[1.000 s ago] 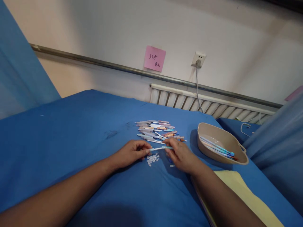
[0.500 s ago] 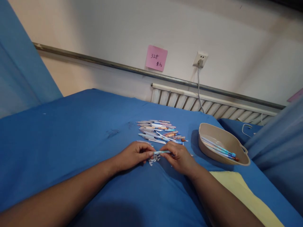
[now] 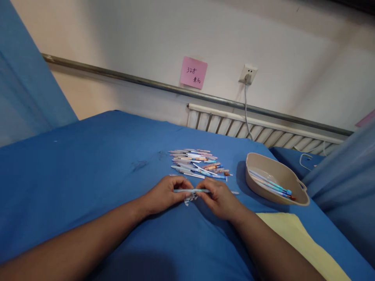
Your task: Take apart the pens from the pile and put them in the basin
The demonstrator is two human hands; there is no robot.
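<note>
Between my two hands lies a slim pale-blue pen (image 3: 191, 191), held level, its parts meeting near the fingertips. My left hand (image 3: 168, 194) pinches its left part between thumb and fingers. The right part is gripped by my right hand (image 3: 218, 196), closed at the thumb and fingertips. Just below the pen sits a small heap of white bits (image 3: 189, 200), partly hidden by my fingers. Beyond my hands several pens and pen parts (image 3: 195, 162) lie in rows on the blue cloth. A pale pen tip (image 3: 234, 192) shows just right of my right hand.
A beige basket (image 3: 278, 168) with several finished-looking pens (image 3: 271, 184) inside stands at the right. Nearer me is a yellow cloth (image 3: 295, 230). Behind the blue-covered table (image 3: 96, 156) are a radiator (image 3: 216, 123), a metal rail and a socket with a cable (image 3: 248, 74).
Both hands have shifted slightly, and a longer pale piece now extends left across my left fingers. The right hand has moved a little left, uncovering the pale tip beside it.
</note>
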